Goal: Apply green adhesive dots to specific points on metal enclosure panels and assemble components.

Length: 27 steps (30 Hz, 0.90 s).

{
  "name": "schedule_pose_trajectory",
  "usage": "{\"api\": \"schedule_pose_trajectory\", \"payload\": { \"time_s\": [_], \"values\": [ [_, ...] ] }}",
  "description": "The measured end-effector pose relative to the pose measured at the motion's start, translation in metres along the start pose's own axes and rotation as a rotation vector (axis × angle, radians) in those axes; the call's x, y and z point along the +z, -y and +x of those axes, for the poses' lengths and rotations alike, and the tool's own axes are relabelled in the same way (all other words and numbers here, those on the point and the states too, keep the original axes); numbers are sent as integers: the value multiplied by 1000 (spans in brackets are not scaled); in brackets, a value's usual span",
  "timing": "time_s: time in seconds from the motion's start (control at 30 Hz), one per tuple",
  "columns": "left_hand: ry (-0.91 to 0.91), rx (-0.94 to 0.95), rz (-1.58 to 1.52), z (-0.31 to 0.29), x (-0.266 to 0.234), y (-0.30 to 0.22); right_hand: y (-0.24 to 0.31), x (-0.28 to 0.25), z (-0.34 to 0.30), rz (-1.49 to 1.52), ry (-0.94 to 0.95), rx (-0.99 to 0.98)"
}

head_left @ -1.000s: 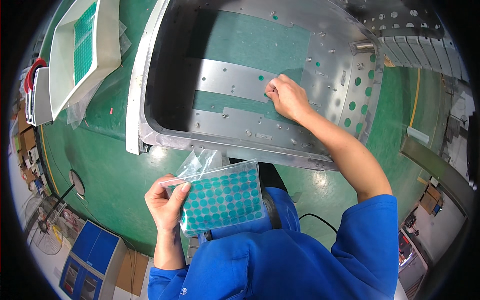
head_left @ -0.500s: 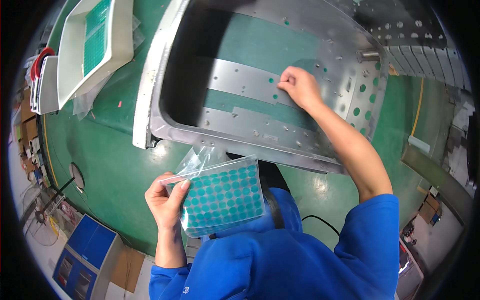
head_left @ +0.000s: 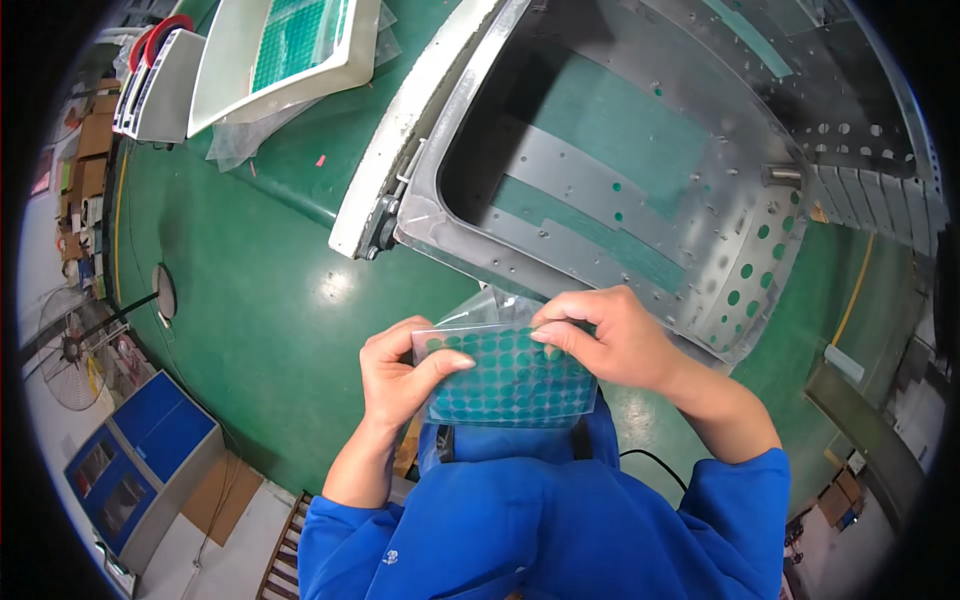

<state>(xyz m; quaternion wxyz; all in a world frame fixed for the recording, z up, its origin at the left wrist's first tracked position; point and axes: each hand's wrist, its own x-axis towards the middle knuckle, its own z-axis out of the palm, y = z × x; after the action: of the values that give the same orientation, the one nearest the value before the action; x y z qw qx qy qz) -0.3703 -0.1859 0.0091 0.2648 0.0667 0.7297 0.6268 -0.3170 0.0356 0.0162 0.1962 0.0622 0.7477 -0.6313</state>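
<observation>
My left hand is closed on the left edge of a sheet of round green stickers, its thumb lying across the front. Clear plastic film sticks up behind the sheet's top edge. At the upper right of the same sheet, my right hand pinches with thumb and forefinger among the dots. Whether a single sticker is between those fingertips is too small to tell. Just beyond both hands stands a large open metal housing, with two green dots on the strip across its inside.
A white bin holding green dot sheets stands at the far left on a green surface, with loose clear film beside it. A blue-and-white cabinet and a fan are at left. A black cable curves near my right side.
My right hand has come back from inside the metal housing to the sticker sheet. My left hand and the sheet have shifted right, and the view has turned so the housing sits farther right.
</observation>
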Motion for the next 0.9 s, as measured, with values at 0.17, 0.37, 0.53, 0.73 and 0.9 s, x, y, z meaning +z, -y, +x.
{"api": "schedule_pose_trajectory", "payload": {
  "time_s": [0.17, 0.37, 0.53, 0.73, 0.9],
  "values": [
    [-17, -180, -49, -1, 0, 0, -7, 9, -3, -23, -92, -40],
    [-60, -324, -168, 5, -7, 8, -24, 7, -11, 68, -114, -57],
    [-29, -27, 49, 4, -7, 16, -22, 2, -17, 186, -116, -11],
    [-31, 0, 34, 11, -12, 14, -26, -1, -20, 341, -246, -53],
    [-42, -50, 1, 15, -9, 10, -24, -5, -19, -9, -307, -202]
  ]
}}
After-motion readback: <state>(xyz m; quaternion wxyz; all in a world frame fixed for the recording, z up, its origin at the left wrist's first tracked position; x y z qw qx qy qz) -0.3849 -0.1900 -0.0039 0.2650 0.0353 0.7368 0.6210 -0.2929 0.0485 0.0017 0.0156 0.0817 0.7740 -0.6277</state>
